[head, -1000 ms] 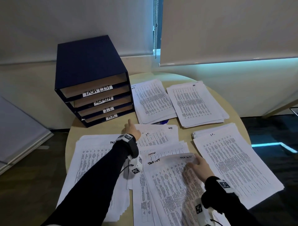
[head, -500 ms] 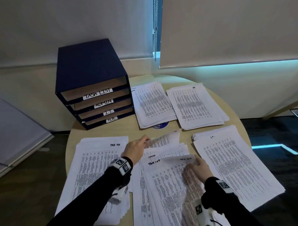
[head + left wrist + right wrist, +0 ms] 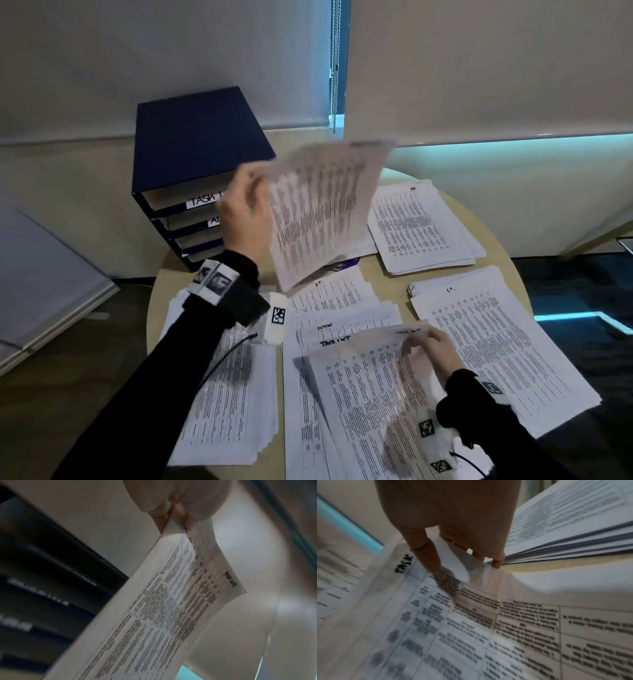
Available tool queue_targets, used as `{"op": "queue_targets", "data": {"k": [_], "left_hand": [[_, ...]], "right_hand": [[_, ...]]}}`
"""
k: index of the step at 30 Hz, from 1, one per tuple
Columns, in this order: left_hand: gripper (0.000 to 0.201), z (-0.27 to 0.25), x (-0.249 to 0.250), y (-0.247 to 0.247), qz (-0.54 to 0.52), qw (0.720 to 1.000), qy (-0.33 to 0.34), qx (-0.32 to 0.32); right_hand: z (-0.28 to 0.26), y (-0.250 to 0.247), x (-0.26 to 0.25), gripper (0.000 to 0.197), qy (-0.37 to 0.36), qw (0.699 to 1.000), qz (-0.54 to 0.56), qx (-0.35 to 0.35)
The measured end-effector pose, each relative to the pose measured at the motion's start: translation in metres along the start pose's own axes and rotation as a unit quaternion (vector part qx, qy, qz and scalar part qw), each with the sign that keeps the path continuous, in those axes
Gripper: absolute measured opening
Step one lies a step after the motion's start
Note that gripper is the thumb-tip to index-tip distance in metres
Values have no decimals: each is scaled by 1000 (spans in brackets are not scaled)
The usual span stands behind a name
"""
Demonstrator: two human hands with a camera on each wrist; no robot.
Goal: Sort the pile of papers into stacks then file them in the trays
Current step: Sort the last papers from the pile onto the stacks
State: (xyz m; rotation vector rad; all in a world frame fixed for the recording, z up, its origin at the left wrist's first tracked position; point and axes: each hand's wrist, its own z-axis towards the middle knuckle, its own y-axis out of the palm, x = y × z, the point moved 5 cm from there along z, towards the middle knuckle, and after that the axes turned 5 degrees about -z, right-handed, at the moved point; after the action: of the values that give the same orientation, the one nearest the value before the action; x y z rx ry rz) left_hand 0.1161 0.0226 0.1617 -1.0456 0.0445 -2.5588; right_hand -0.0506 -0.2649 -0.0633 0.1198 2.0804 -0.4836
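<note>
Left hand [image 3: 245, 209] now up w/ a pinched sheet [image 3: 322, 209], was flat on pile [image 3: 342, 308] 0.5s ago; right hand [image 3: 433, 349] still pinching top sheet [image 3: 363, 377].

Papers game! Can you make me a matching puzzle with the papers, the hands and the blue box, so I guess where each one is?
Things:
1. lifted sheet
2. right hand
3. blue tray box
4. I.T. stack

Places:
A. at the table's back left
B. flat at the table's right
C. pinched by the left hand, in the air
D. curling up a TASK LIST sheet

Pairs: 1-C, 2-D, 3-A, 4-B
</note>
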Motion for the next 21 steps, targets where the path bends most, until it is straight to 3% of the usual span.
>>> {"op": "queue_targets", "data": {"k": [3,5,7,11,14,16,18,21], "left_hand": [[16,9,-30,-18,-46,989,-119,77],[15,-4,-51,-17,-19,984,-172,37],[17,-37,-78,-8,16,970,-240,-45],[42,-133,-115,8,54,889,-411,-193],[56,-198,-125,16,60,817,-508,-265],[50,-223,-131,20,113,788,-514,-320],[24,-228,-130,23,120,778,-507,-351],[10,-218,-128,29,145,807,-422,-387]], "right_hand": [[-4,-9,-8,3,4,996,84,-9],[0,-18,-8,9,22,991,128,-9],[2,-26,-9,9,36,985,171,-6],[7,-32,-12,33,39,984,174,8],[9,-25,-18,7,37,991,128,35],[11,-11,-20,12,25,997,66,18],[14,5,-14,21,23,1000,-1,-6],[20,20,2,13,41,996,-79,-11]]}}
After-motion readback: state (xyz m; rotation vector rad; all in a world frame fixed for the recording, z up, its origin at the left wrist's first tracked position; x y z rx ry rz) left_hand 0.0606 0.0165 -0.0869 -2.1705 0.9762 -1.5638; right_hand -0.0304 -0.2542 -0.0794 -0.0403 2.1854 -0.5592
